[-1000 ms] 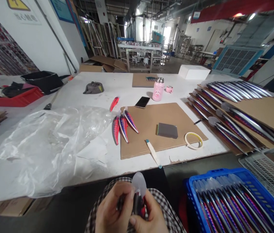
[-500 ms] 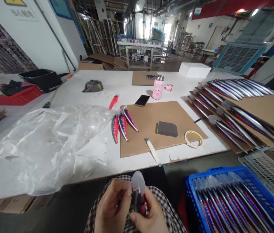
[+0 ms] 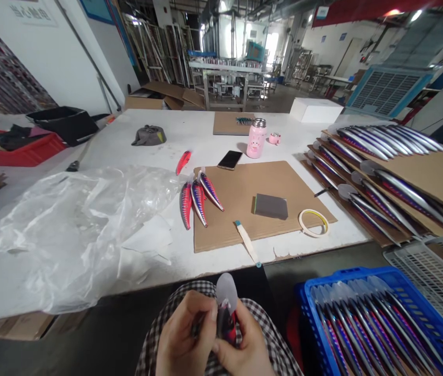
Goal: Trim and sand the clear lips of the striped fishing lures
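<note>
Over my lap, a fishing lure [image 3: 225,325] with a clear rounded lip [image 3: 226,292] points its lip upward. My right hand [image 3: 248,344] is closed around the lure's red and dark body, thumb in front. My left hand [image 3: 186,334] is pinched against the lure's left side, just below the lip; whatever its fingertips hold is hidden. On the table ahead, several red, purple and silver lures [image 3: 199,201] lie at the left edge of a cardboard sheet [image 3: 229,235]. A red lure [image 3: 183,162] rests behind them.
A blue basket [image 3: 303,297] of lures stands at my right, below stacked cardboard with lures [image 3: 401,193]. The cardboard sheet carries a grey sanding block [image 3: 270,206], a tape roll [image 3: 302,222] and a tape-wrapped strip [image 3: 247,242]. Plastic film [image 3: 80,219] covers the left. A phone [image 3: 230,160] and pink bottle [image 3: 256,140] stand behind.
Both hands and the lure have shifted slightly right in the picture. The grip on the lure looks the same, and the table things have not been moved.
</note>
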The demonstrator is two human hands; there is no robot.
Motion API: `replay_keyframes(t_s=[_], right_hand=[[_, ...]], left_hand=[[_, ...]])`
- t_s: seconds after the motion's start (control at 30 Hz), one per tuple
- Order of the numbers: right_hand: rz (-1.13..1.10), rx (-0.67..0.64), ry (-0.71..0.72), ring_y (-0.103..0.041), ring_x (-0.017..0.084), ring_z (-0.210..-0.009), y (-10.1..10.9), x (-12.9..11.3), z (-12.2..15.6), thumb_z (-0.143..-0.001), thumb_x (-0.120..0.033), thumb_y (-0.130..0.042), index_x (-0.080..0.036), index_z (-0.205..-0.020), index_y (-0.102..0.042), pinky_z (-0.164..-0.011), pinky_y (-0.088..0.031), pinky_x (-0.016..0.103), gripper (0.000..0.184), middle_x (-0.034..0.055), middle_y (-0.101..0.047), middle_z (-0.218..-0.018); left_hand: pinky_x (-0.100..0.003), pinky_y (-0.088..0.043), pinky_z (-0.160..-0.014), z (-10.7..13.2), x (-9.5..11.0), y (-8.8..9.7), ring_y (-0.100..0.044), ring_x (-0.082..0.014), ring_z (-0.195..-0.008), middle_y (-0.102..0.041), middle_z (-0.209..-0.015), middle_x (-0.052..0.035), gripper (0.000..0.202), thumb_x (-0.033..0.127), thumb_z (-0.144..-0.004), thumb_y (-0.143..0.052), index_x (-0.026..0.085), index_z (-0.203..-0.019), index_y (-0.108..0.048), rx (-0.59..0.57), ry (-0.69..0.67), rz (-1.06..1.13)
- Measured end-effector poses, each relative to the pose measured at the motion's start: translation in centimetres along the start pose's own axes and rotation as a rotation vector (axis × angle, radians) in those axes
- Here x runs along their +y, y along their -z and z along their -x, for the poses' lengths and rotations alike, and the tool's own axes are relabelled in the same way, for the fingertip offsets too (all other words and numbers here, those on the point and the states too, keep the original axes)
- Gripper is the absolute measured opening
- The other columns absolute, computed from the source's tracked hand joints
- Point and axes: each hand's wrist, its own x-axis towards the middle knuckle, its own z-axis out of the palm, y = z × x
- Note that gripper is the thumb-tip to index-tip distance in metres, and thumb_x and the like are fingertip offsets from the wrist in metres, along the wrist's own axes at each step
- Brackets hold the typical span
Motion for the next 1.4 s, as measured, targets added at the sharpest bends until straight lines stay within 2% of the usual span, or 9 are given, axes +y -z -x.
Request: replay_keyframes(t_s=[0.2, 0.33, 0.43, 0.63, 0.83, 1.07, 1.17, 1.3, 1.4], right_hand=[[0.113, 0.024, 0.023, -0.062, 0.02, -0.102, 0.1, 0.1, 0.0, -0.062, -0.007, -0.07, -0.029, -0.12, -0.058, -0.089, -0.047, 0.023, 0.063, -0.0003, -0.067, -0.114], [0.171, 0.022, 0.045, -0.063, 0.02, -0.1, 0.1, -0.2, 0.0, -0.062, -0.006, -0.07, -0.031, -0.121, -0.057, -0.089, -0.047, 0.024, 0.065, -0.0011, -0.067, -0.112], [0.157, 0.019, 0.043, -0.064, 0.019, -0.096, 0.1, -0.7, -0.2, -0.063, -0.006, -0.068, -0.029, -0.118, -0.059, -0.086, -0.048, 0.024, 0.06, -0.0006, -0.068, -0.108], [0.129, 0.005, 0.052, -0.063, 0.021, -0.101, 0.0, -1.0, -0.4, -0.061, -0.006, -0.068, -0.027, -0.118, -0.06, -0.088, -0.048, 0.024, 0.061, 0.0004, -0.068, -0.111], [0.102, -0.003, 0.035, -0.065, 0.019, -0.095, -0.1, -0.5, -0.2, -0.062, -0.007, -0.068, -0.027, -0.116, -0.06, -0.086, -0.049, 0.023, 0.058, 0.0007, -0.068, -0.109], [0.075, -0.017, 0.02, -0.063, 0.021, -0.099, 0.0, -0.6, -0.1, -0.062, -0.008, -0.068, -0.027, -0.118, -0.06, -0.088, -0.048, 0.026, 0.06, 0.0018, -0.067, -0.108], [0.03, -0.053, -0.027, -0.063, 0.023, -0.096, -0.1, -0.8, 0.0, -0.066, -0.016, -0.07, -0.025, -0.119, -0.059, -0.085, -0.05, 0.029, 0.056, 0.004, -0.067, -0.106], [-0.214, -0.097, -0.095, -0.064, 0.023, -0.088, -0.6, -0.9, 0.1, -0.066, -0.046, -0.075, -0.022, -0.125, -0.055, -0.078, -0.051, 0.031, 0.067, 0.0059, -0.068, -0.103], [-0.357, -0.082, -0.157, -0.064, 0.024, -0.086, -1.0, -1.2, 0.2, -0.057, -0.06, -0.076, -0.021, -0.111, -0.061, -0.079, -0.051, 0.033, 0.068, 0.0048, -0.068, -0.093]], left_hand=[[-0.017, -0.048, -0.054, 0.0, 0.4, 0.3, -0.057, -0.011, -0.058, -0.057, -0.066, 0.0024, 0.007, 0.022, -0.079, -0.06, 0.021, -0.073, -0.057, 0.031, -0.07, -0.082], [-0.016, -0.048, -0.055, -0.2, 0.5, 0.7, -0.057, -0.0101, -0.057, -0.057, -0.065, 0.0035, 0.007, 0.017, -0.081, -0.056, 0.021, -0.075, -0.057, -0.057, -0.113, -0.166], [-0.017, -0.048, -0.055, -0.2, 0.4, 0.8, -0.057, -0.0101, -0.057, -0.057, -0.065, 0.0043, 0.008, 0.017, -0.081, -0.055, 0.022, -0.075, -0.057, -0.078, -0.101, -0.178], [-0.016, -0.045, -0.052, -0.2, 0.3, 0.7, -0.053, -0.0095, -0.054, -0.054, -0.063, 0.0055, 0.007, 0.019, -0.08, -0.057, 0.022, -0.074, -0.057, -0.007, -0.068, -0.158], [-0.017, -0.047, -0.055, -0.2, 0.3, 0.9, -0.056, -0.0103, -0.057, -0.056, -0.065, 0.0042, 0.009, 0.016, -0.081, -0.055, 0.022, -0.075, -0.057, -0.055, -0.112, -0.159], [-0.017, -0.046, -0.054, -0.3, 0.4, 1.1, -0.055, -0.01, -0.056, -0.056, -0.065, 0.0037, 0.008, 0.016, -0.082, -0.055, 0.021, -0.076, -0.056, -0.078, -0.101, -0.169], [-0.017, -0.047, -0.055, -0.2, 0.5, 1.0, -0.056, -0.0104, -0.057, -0.057, -0.066, 0.0029, 0.009, 0.016, -0.083, -0.055, 0.021, -0.076, -0.057, -0.093, -0.099, -0.166], [-0.017, -0.046, -0.053, -0.1, 1.1, 0.7, -0.054, -0.0103, -0.056, -0.055, -0.065, 0.0036, 0.009, 0.018, -0.082, -0.056, 0.022, -0.075, -0.056, -0.038, -0.081, -0.1], [-0.017, -0.044, -0.051, 0.0, 2.1, 0.6, -0.053, -0.01, -0.055, -0.055, -0.065, 0.0036, 0.01, 0.018, -0.081, -0.057, 0.023, -0.073, -0.055, 0.025, -0.095, -0.02]])
